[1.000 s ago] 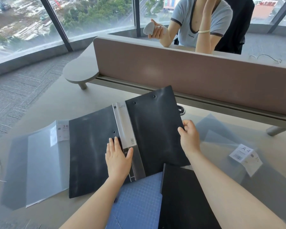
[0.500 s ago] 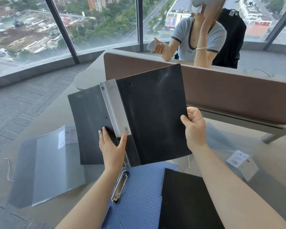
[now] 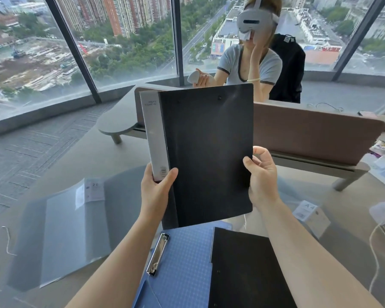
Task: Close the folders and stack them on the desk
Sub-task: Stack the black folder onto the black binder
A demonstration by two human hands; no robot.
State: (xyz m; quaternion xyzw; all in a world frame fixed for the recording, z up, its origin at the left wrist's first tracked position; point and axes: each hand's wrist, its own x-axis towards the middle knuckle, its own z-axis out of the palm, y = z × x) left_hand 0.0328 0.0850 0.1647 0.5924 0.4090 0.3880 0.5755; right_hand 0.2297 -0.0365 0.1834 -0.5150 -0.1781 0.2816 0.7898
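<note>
A black folder (image 3: pixel 207 152) with a grey spine label is held upright above the desk, folded shut, its spine to the left. My left hand (image 3: pixel 157 192) grips its lower spine edge. My right hand (image 3: pixel 261 176) holds its right edge. Below it on the desk lie a blue folder (image 3: pixel 182 263) with a metal clip and, partly on top of that, another black folder (image 3: pixel 249 272). A translucent folder (image 3: pixel 62 232) lies open at the left. Another translucent folder with an A4 label (image 3: pixel 309 212) lies at the right.
A brown divider panel (image 3: pixel 316 134) runs across the back of the desk (image 3: pixel 120 156). A person wearing a headset sits behind it. White cables (image 3: pixel 376 236) and small items lie at the right edge. A string (image 3: pixel 7 241) lies at far left.
The black folder was lying open on the desk; both hands lifted it upright and its left cover has swung behind, so it is now folded shut. The camera has tilted up.
</note>
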